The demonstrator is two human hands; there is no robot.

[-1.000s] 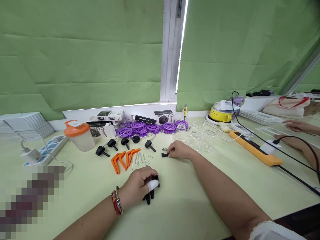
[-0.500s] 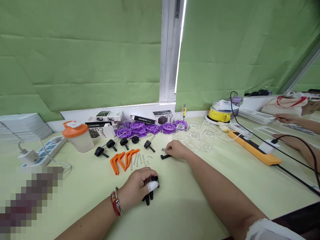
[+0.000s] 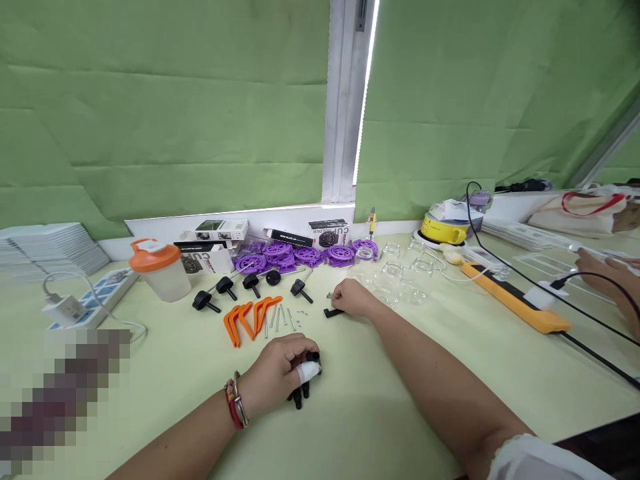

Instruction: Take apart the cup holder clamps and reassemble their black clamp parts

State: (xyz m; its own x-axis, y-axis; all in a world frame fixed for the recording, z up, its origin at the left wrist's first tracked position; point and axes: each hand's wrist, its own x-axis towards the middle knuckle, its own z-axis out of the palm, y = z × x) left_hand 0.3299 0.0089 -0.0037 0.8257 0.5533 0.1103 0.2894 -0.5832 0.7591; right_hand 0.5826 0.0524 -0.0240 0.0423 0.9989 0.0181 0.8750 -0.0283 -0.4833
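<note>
My left hand (image 3: 280,369), with white tape round a finger, is closed on several small black cylindrical parts (image 3: 299,400) low over the front of the table. Its fingers hide most of them. Farther back, my right hand (image 3: 351,298) has its fingertips pinched at the tabletop by small metal springs (image 3: 329,295); what lies between the fingertips is hidden. A black bar-shaped part (image 3: 332,313) lies just under that hand, partly covered. To the left are orange angled pieces (image 3: 246,320), silver screws (image 3: 277,317), tiny nuts (image 3: 299,325) and black knobs with metal rods (image 3: 226,288).
Purple wheel-shaped parts (image 3: 277,251) and boxes (image 3: 329,235) line the back, with clear jars (image 3: 393,270) at right. An orange-lidded shaker (image 3: 159,267) and power strip (image 3: 107,293) stand left. An orange power strip (image 3: 510,297) and a co-worker's hand (image 3: 600,270) are right.
The whole view has shifted slightly right. My right hand's fingertips have moved onto the springs, covering more of them. My left hand keeps its grip. The co-worker's hands have moved, lifting a white strip.
</note>
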